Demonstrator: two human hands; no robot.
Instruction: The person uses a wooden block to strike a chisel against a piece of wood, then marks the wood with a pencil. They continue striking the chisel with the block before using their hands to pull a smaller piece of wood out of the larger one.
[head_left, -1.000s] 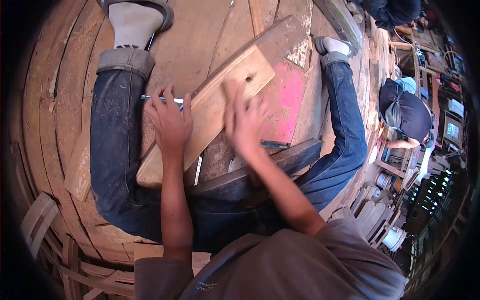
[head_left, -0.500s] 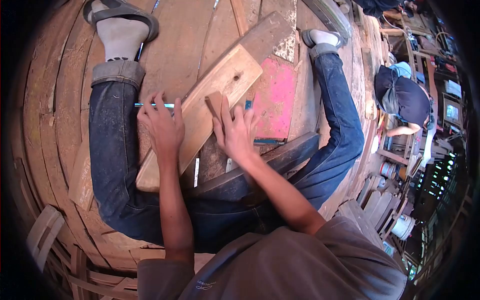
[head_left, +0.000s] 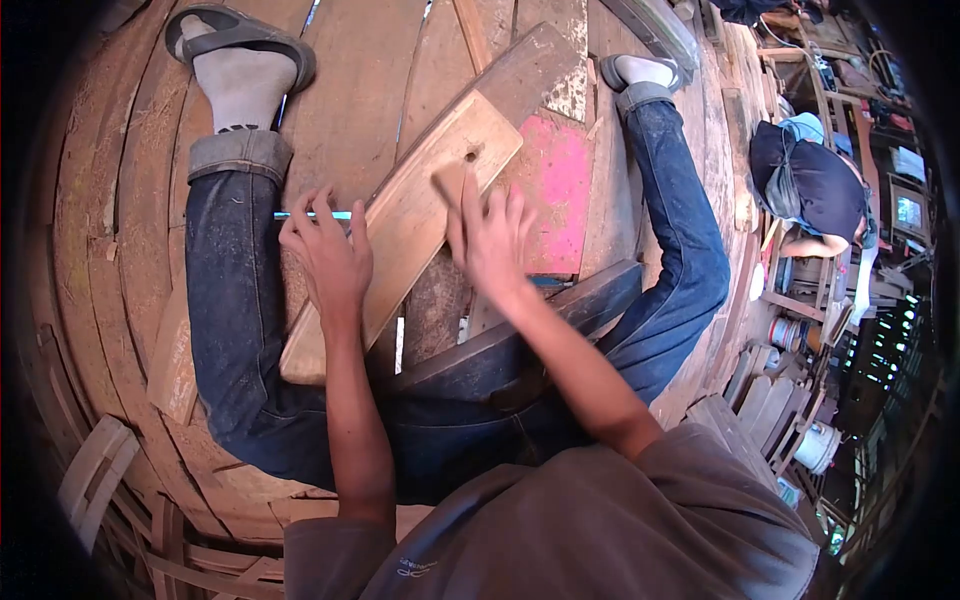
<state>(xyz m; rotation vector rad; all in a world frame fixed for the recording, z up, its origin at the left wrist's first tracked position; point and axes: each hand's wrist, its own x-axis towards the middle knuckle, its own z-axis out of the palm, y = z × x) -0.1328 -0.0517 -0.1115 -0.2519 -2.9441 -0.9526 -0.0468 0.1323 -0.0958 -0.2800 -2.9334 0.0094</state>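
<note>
A pale wooden board (head_left: 405, 235) with rounded corners and one hole near its far end lies slantwise between my legs. My right hand (head_left: 492, 242) is over its right edge, fingers closed on a small flat brown piece (head_left: 451, 184) that looks like folded sandpaper. That piece rests on the board's face, just short of the hole. Against the left edge of the board is my left hand (head_left: 335, 250), its fingers spread and the thumb near the wood. A darker plank (head_left: 540, 65) lies under the board and sticks out beyond its far end.
A dark beam (head_left: 520, 335) crosses in front of my lap. A pink-painted panel (head_left: 560, 190) lies right of the board on the plank floor (head_left: 350, 90). At the right a bent-over person (head_left: 815, 185) is near stacked wood and a white bucket (head_left: 817, 447).
My right hand has slid the brown piece up and right along the board, closer to the hole. The left hand stays nearly in place. The person at the right has bent lower.
</note>
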